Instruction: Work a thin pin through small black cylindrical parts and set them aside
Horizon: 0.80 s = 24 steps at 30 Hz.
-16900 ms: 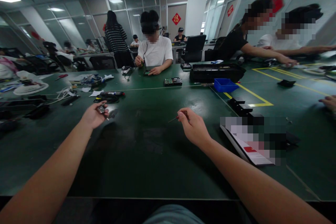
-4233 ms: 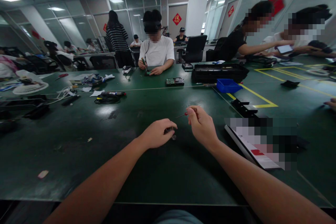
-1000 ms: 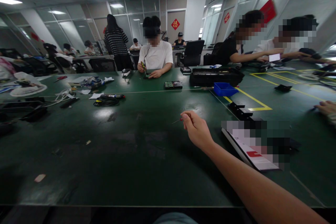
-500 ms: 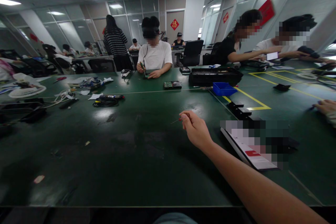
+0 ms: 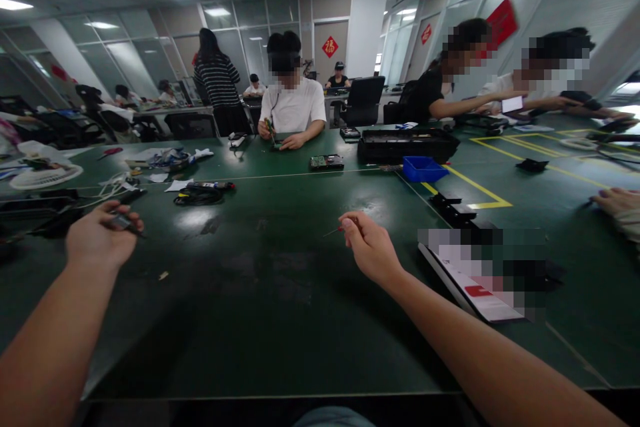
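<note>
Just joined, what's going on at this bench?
One person is at the green table with both hands full. The left hand has its fingers around a small grey part, too blurred to identify. The right hand grips a thin tool, its shaft pointing left. The hands are well apart, so the tool is not on the part. Beyond them lie a cable coil and a blue tray. Across the table, a co-worker is also holding a tool.
</note>
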Motion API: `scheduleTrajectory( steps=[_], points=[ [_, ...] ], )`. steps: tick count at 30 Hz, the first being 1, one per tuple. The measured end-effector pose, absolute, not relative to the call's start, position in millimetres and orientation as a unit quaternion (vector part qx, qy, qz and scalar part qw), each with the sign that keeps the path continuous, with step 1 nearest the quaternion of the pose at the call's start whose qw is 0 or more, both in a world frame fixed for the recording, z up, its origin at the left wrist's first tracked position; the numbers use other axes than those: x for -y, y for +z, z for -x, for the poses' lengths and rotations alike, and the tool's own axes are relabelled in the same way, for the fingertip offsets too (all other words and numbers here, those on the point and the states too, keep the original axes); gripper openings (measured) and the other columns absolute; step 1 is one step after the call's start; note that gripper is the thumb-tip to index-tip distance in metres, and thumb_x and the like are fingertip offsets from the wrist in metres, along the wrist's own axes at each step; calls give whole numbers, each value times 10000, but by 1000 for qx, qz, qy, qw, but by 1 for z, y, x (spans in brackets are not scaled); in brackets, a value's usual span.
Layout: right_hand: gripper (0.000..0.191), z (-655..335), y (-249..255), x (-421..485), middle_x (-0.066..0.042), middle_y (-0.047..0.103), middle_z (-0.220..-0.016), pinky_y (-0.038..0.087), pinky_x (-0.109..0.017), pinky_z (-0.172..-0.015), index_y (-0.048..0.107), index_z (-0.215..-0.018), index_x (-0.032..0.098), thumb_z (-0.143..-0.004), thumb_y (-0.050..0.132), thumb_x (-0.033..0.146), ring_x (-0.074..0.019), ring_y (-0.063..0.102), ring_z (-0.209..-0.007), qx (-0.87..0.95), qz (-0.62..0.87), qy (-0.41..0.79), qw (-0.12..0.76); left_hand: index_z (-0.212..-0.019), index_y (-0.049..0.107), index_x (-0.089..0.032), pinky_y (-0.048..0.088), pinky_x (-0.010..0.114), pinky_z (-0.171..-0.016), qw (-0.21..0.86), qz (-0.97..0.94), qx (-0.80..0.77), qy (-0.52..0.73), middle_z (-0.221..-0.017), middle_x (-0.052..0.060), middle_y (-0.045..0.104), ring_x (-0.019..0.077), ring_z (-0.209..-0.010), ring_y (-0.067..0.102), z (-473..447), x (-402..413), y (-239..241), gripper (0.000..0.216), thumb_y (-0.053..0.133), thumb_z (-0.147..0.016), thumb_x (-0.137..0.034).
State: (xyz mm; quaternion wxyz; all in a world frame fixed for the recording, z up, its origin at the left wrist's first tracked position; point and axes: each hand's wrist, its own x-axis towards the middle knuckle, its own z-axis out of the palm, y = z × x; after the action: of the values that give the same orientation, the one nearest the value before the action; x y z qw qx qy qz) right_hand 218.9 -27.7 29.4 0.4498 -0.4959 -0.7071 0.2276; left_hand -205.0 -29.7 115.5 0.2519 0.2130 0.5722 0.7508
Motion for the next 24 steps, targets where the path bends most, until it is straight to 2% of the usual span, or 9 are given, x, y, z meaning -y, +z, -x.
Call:
scheduleTrajectory(
  steps=[3,7,12,15,18,21,24],
  points=[
    [277,-219,31,28,25,589,-658,399,-267,-567,623,-1015,218,-1010,417,403,-150,566,-587,709,494,224,451,-801,534,-133,431,261,-637,379,-256,-492,741,-637,-9,528,113,-623,504,172,11,106,190,384,-818,-18],
    [275,-220,31,28,25,589,-657,393,-273,-580,623,-979,216,-1005,429,410,-151,568,-594,709,495,217,453,-859,574,-148,448,263,-592,490,-297,-445,689,-678,-6,528,125,-595,506,102,0,100,178,478,-752,-43],
    [279,-220,32,29,25,582,-656,395,-278,-582,618,-979,222,-1006,430,428,-156,564,-595,706,496,219,455,-893,598,-143,431,238,-609,557,-393,-409,607,-713,15,563,132,-632,539,18,14,88,252,499,-682,-46],
    [261,-219,33,30,16,607,-689,410,-283,-593,616,-1017,222,-994,454,425,-165,587,-624,705,498,218,455,-878,608,-145,411,236,-625,563,-475,-396,549,-725,12,570,123,-642,530,-20,31,70,248,477,-680,-70],
    [251,-218,32,29,-5,655,-755,440,-296,-630,606,-1091,216,-974,487,404,-182,625,-685,708,504,213,447,-877,615,-152,428,266,-679,542,-569,-415,459,-728,14,567,141,-684,529,-42,46,50,208,460,-745,-108],
    [263,-217,30,28,-36,700,-866,470,-315,-688,592,-1156,208,-972,472,354,-194,656,-758,715,503,210,439,-954,621,-170,451,314,-768,451,-682,-437,375,-853,33,611,178,-810,565,-48,54,34,227,489,-776,-121],
    [247,-217,30,27,-53,723,-916,479,-328,-733,614,-1132,201,-972,468,319,-196,673,-799,724,502,206,426,-1082,598,-190,467,364,-876,343,-764,-443,320,-1034,64,631,221,-967,587,-46,53,20,402,544,-714,-37]
  ],
)
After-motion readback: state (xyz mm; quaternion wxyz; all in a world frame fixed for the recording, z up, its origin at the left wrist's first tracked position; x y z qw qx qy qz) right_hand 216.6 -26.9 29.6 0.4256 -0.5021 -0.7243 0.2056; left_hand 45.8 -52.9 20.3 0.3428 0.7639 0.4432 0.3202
